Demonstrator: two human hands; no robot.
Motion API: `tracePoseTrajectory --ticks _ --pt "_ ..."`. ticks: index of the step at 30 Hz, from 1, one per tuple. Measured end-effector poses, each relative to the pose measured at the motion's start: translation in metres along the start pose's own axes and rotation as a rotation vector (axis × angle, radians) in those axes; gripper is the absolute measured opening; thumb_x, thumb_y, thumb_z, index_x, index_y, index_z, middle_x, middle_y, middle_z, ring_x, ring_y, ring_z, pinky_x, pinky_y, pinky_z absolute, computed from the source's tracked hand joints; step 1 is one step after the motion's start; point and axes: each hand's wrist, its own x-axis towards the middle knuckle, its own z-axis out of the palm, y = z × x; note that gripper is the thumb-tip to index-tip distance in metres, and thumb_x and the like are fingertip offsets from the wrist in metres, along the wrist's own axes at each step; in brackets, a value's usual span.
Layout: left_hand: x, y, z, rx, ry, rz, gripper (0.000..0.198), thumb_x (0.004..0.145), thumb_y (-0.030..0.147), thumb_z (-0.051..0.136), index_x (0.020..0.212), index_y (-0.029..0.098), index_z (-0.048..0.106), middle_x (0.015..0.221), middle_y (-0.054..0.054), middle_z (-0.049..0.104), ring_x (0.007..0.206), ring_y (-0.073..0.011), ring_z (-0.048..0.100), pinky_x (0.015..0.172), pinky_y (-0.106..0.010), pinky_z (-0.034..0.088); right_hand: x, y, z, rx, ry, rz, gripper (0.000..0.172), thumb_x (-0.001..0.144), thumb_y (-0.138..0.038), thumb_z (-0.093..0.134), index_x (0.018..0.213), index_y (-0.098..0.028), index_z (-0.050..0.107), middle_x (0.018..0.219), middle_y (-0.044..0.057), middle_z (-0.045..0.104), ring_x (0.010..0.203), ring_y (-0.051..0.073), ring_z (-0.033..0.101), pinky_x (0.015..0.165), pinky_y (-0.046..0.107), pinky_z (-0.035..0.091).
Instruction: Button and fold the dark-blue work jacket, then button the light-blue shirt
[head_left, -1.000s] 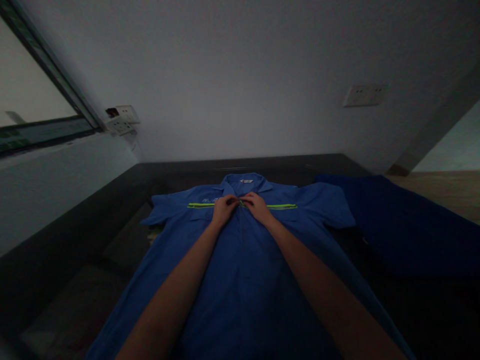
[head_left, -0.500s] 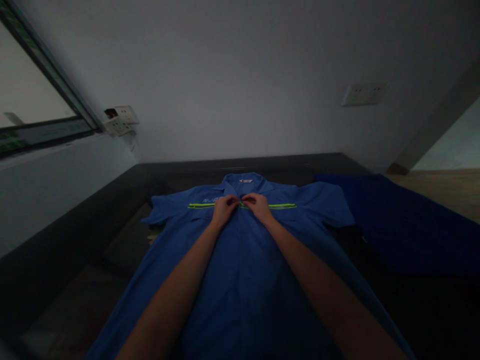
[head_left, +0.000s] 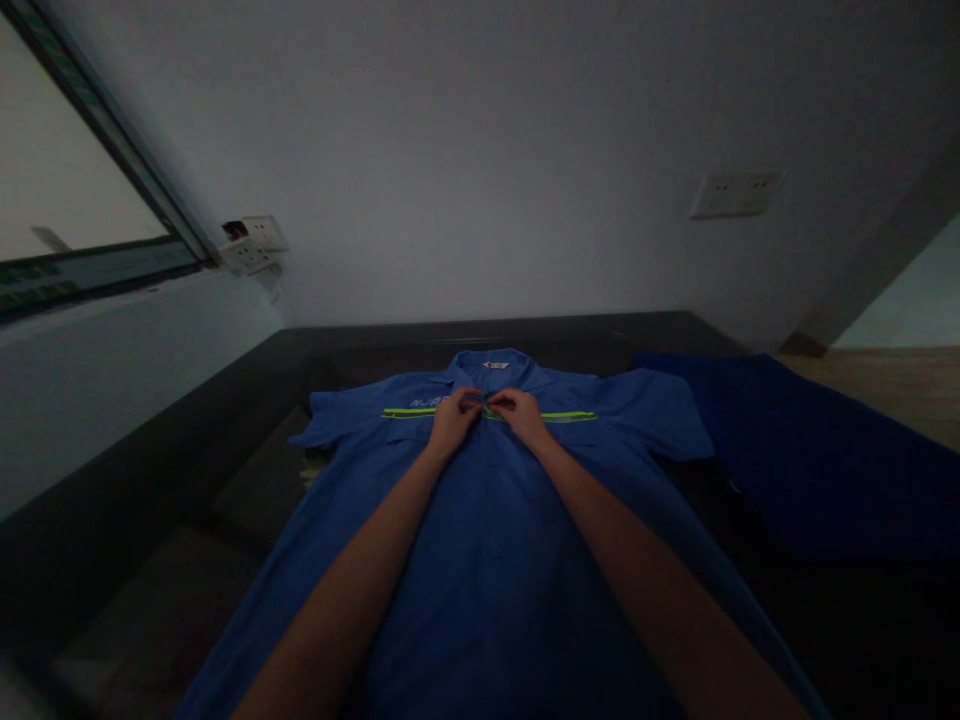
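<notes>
A blue short-sleeved shirt [head_left: 487,560] lies spread out with its collar at the far end, a small white label inside the collar and a yellow-green stripe [head_left: 566,416] across the chest. My left hand [head_left: 455,415] pinches the shirt's front edge at the stripe, just left of the middle. Close beside it, my right hand [head_left: 519,412] pinches the front from the right side. Both hands are closed, their fingertips nearly touching over the front opening. The small detail between the fingertips is too dark to make out.
Dark blue cloth [head_left: 817,460] lies to the right of the shirt on the dark surface [head_left: 600,330]. Behind rises a pale wall with a socket plate [head_left: 736,194] at right and more sockets [head_left: 255,243] at left, near a window frame [head_left: 112,270].
The whole view has shifted slightly, so the scene sits a little further right and lower. Both hands stay at the same place on the shirt front, with only slight finger movement.
</notes>
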Motion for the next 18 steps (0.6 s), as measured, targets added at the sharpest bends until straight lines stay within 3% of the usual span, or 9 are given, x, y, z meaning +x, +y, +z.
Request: tracePoseTrajectory --ticks 5,18 --pt "0.0017 0.0036 0.004 -0.006 0.046 -0.084 0.019 0.081 0.023 0.058 0.095 0.013 0.067 0.067 -0.004 0.069 0.06 -0.0163 0.063 0.056 -0.024 0.045 -0.0002 -0.0042 0.0004 -0.075 -0.012 -0.057 0.013 0.071 -0.008 0.066 0.078 -0.018 0.07 0.08 0.003 0.067 0.075 0.016 0.063 0.071 0.027 0.05" --pt "0.0011 0.0072 0.0103 -0.093 0.068 -0.203 0.02 0.074 0.012 0.061 0.094 0.014 0.064 0.065 -0.002 0.068 0.059 -0.0147 0.062 0.055 -0.022 0.043 -0.0011 -0.0084 0.002 -0.151 0.028 -0.073 0.006 0.072 -0.012 0.069 0.075 -0.017 0.068 0.076 0.002 0.065 0.069 0.015 0.06 0.067 0.026 0.047"
